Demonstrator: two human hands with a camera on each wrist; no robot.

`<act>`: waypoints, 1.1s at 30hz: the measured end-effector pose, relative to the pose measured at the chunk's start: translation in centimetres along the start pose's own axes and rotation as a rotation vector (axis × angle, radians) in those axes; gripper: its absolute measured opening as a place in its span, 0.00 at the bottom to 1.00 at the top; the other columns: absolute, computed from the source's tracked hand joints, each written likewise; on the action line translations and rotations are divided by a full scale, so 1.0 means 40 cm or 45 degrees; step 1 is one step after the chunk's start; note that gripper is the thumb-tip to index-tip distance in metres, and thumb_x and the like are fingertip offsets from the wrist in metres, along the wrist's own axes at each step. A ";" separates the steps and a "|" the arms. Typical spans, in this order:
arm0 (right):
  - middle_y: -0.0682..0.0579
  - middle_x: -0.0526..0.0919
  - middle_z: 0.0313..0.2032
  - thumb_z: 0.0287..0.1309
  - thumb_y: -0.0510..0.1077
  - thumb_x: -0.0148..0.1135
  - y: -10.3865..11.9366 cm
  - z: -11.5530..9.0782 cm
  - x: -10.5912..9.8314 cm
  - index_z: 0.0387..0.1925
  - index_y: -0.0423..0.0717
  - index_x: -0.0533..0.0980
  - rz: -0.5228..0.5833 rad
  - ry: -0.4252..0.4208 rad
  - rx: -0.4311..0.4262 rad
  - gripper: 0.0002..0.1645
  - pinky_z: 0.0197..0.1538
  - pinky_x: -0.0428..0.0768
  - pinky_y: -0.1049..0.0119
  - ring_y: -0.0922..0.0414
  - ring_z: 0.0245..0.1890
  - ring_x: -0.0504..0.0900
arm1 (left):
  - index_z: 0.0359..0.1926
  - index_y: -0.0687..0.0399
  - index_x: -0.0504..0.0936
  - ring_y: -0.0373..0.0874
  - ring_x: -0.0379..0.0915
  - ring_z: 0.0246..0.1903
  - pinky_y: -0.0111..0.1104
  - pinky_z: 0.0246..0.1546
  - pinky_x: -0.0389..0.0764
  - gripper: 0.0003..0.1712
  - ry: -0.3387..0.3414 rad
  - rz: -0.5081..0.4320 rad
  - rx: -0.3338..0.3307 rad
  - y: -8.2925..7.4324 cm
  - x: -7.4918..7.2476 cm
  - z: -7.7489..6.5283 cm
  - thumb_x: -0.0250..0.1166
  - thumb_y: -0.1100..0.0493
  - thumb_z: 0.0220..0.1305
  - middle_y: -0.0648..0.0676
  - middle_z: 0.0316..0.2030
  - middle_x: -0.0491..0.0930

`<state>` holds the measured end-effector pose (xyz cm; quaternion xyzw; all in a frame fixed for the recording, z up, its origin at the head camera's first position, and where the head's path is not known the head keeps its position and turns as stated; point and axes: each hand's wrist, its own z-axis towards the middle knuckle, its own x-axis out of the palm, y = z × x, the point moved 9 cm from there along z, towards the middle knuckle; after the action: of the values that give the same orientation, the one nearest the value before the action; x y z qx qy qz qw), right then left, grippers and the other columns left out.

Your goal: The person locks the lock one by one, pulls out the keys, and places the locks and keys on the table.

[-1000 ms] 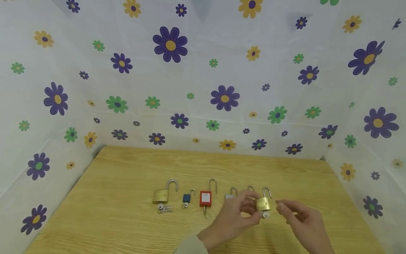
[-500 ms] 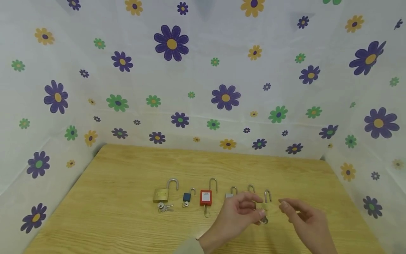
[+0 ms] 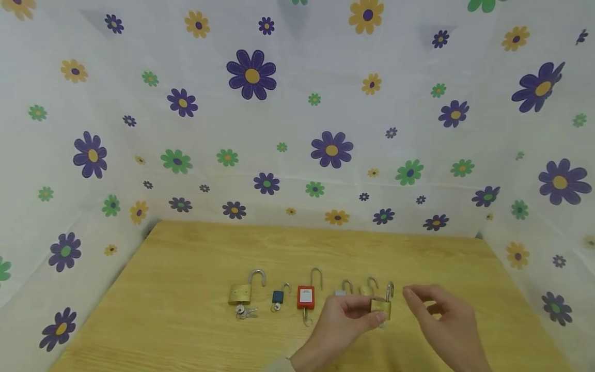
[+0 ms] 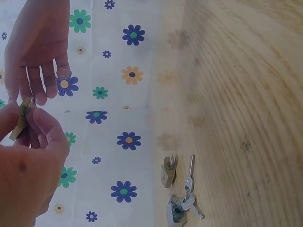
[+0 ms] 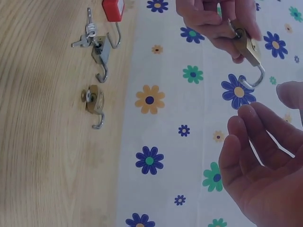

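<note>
Golden padlock (image 3: pixel 382 306) sits between hands (image 3: pixel 341 323) (image 3: pixel 443 320), pinched by the left.

wood-grain counter (image 3: pixel 186 258), wht floral cloth (image 3: pixel 288 119) behind, lg brass padlock (image 3: pixel 239 294) w/ keys (image 3: pixel 240 310), sm blue padlock (image 3: pixel 277 297), red padlock (image 3: pixel 306 298), gray padlock (image 5: pixel 100 51), sm brass padlock (image 5: pixel 96 100), all w/ shackles up

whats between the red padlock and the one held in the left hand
In the head view, a silver padlock and a brass padlock lie between the red padlock and the held padlock, partly behind the left hand.

No legible text; blurred label (image 3: pixel 306 296) on red padlock (image 3: pixel 305 306).
</note>
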<state>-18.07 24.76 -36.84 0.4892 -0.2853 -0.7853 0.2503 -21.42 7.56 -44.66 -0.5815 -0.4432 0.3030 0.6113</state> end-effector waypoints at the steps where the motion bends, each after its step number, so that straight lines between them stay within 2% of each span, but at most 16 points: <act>1: 0.57 0.91 0.38 0.68 0.45 0.67 0.005 0.001 0.002 0.41 0.53 0.87 -0.006 -0.005 -0.015 0.05 0.36 0.81 0.72 0.76 0.36 0.80 | 0.52 0.57 0.88 0.42 0.86 0.46 0.35 0.52 0.85 0.16 -0.012 0.006 0.001 0.000 -0.001 -0.001 0.73 0.58 0.65 0.58 0.47 0.89; 4: 0.59 0.90 0.37 0.68 0.45 0.67 0.017 0.003 0.012 0.41 0.54 0.87 -0.014 0.000 -0.034 0.05 0.34 0.81 0.72 0.76 0.36 0.79 | 0.52 0.59 0.88 0.44 0.87 0.46 0.36 0.51 0.86 0.15 -0.017 0.005 0.030 -0.005 -0.001 -0.001 0.72 0.59 0.66 0.61 0.47 0.89; 11: 0.61 0.89 0.36 0.67 0.46 0.68 0.038 0.010 0.038 0.42 0.55 0.87 -0.012 0.048 -0.044 0.05 0.34 0.80 0.72 0.74 0.35 0.80 | 0.49 0.62 0.88 0.34 0.86 0.38 0.24 0.43 0.84 0.13 0.039 0.049 0.146 -0.020 0.015 -0.004 0.71 0.61 0.66 0.61 0.45 0.90; 16: 0.59 0.90 0.36 0.68 0.48 0.68 0.039 0.009 0.055 0.43 0.53 0.87 -0.021 0.104 0.017 0.08 0.34 0.79 0.72 0.74 0.34 0.80 | 0.47 0.59 0.90 0.31 0.85 0.37 0.24 0.41 0.83 0.12 0.007 0.112 0.130 -0.014 0.010 -0.006 0.72 0.59 0.65 0.56 0.43 0.91; 19: 0.59 0.90 0.36 0.67 0.46 0.68 0.045 0.007 0.060 0.43 0.52 0.87 -0.006 0.121 0.022 0.07 0.34 0.80 0.72 0.73 0.34 0.81 | 0.46 0.58 0.90 0.31 0.84 0.36 0.25 0.40 0.82 0.12 0.003 0.130 0.123 -0.010 0.009 -0.006 0.72 0.58 0.65 0.54 0.43 0.91; 26: 0.59 0.91 0.38 0.66 0.42 0.68 0.054 0.004 0.065 0.41 0.56 0.88 0.048 0.113 -0.012 0.06 0.36 0.82 0.72 0.74 0.36 0.82 | 0.50 0.60 0.89 0.31 0.85 0.37 0.24 0.42 0.83 0.16 0.045 0.081 0.129 -0.004 0.013 -0.006 0.71 0.56 0.66 0.57 0.45 0.90; 30: 0.59 0.91 0.38 0.67 0.42 0.68 0.049 -0.003 0.067 0.42 0.55 0.87 0.093 0.113 -0.013 0.06 0.37 0.83 0.71 0.74 0.36 0.83 | 0.50 0.59 0.89 0.32 0.85 0.37 0.23 0.43 0.83 0.15 0.023 0.067 0.106 0.002 0.010 -0.011 0.71 0.56 0.66 0.57 0.44 0.90; 33: 0.59 0.91 0.38 0.66 0.41 0.68 0.046 -0.010 0.070 0.41 0.54 0.87 0.123 0.120 -0.009 0.06 0.36 0.83 0.70 0.73 0.36 0.83 | 0.48 0.57 0.90 0.34 0.85 0.38 0.25 0.43 0.83 0.13 -0.002 0.062 0.055 0.011 0.005 -0.017 0.72 0.57 0.65 0.55 0.42 0.91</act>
<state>-18.61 21.49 -37.47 0.5106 -0.2936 -0.7493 0.3026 -20.67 7.52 -45.02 -0.5784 -0.4229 0.3278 0.6158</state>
